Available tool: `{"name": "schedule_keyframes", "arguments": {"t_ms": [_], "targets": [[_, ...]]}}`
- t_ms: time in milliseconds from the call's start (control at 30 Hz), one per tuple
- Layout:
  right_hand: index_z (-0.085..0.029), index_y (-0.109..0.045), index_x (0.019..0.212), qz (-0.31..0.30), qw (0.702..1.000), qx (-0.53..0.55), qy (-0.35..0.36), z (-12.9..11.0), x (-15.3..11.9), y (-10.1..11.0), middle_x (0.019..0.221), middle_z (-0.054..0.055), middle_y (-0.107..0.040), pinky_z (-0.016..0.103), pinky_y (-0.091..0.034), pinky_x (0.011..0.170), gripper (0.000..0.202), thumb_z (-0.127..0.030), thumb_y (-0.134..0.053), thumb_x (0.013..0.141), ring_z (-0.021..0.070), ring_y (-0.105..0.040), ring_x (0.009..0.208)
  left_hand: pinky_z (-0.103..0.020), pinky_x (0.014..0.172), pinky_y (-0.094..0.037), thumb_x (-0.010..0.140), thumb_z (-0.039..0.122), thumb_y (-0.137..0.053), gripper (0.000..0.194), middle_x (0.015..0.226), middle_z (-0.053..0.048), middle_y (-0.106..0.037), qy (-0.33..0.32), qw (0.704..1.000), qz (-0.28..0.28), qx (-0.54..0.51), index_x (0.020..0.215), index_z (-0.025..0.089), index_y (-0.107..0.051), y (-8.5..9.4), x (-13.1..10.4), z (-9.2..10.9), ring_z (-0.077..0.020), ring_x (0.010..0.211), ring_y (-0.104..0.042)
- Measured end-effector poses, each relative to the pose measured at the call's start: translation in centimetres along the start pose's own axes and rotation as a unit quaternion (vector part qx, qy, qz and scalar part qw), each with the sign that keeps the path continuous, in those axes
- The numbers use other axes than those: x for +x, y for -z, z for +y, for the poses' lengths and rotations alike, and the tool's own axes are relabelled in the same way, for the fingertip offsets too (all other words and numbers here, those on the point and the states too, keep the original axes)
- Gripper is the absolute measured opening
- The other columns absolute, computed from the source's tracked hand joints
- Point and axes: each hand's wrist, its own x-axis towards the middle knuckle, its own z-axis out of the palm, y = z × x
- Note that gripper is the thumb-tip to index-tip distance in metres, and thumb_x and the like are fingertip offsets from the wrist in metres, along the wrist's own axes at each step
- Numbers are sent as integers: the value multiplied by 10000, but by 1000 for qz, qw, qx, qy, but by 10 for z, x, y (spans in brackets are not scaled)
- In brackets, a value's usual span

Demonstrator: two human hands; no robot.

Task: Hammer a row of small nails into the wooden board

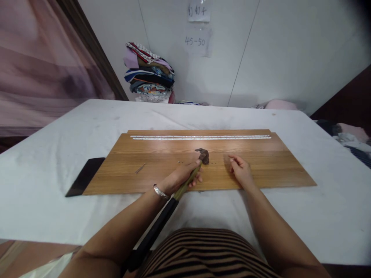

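Observation:
My left hand [185,173] is wrapped around the upper handle of a claw hammer [185,187], just below its dark, rusty head. The black grip of the hammer slants down toward my body, and the head is over the middle of a brown wooden board [116,154]. To the right, my right hand [240,170] is above the board with its fingers curled and the fingertips together. Whether anything small is pinched there, I cannot make out. Tiny dots like nail heads [213,163] run in a line on both sides of the hammer head. Loose nails [140,168] lie at the left.
Two white measuring strips [199,137] run along the board's far edge. A black flat piece [85,175] juts out at the board's left. White cloth covers the table [290,123]. Folded clothes [150,73] are stacked behind it, against a wall bearing paper notes [198,40].

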Motion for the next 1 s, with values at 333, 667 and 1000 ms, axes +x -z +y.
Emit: {"name": "schedule_keyframes", "arguments": {"t_ms": [333,667,1000], "targets": [[-147,-755,1029,-1,1000,6,-11,-3,-1,0,488,-42,-532,291,-386,494,446,-492,-619,782,169,-511,466,-212,442,-316,992,563,-511,416,660,-27,-661,-7,1000,-15,-16,962,155,-591,1,1,0,-70,448,-478],[-153,-761,1023,-4,1000,-2,0,2,2,0,505,-42,-537,287,-403,504,422,-484,-618,805,170,-521,474,-211,443,-323,993,553,-488,422,643,-26,-657,6,1000,-2,-6,968,152,-616,0,0,2,-75,448,-479],[-158,-760,1026,-1,1000,7,-3,1,1,-2,507,-41,-538,286,-406,492,422,-483,-617,797,168,-517,469,-207,431,-317,978,585,-510,437,643,-21,-658,-3,1000,-11,-1,937,159,-597,0,2,0,-73,435,-472]]}}
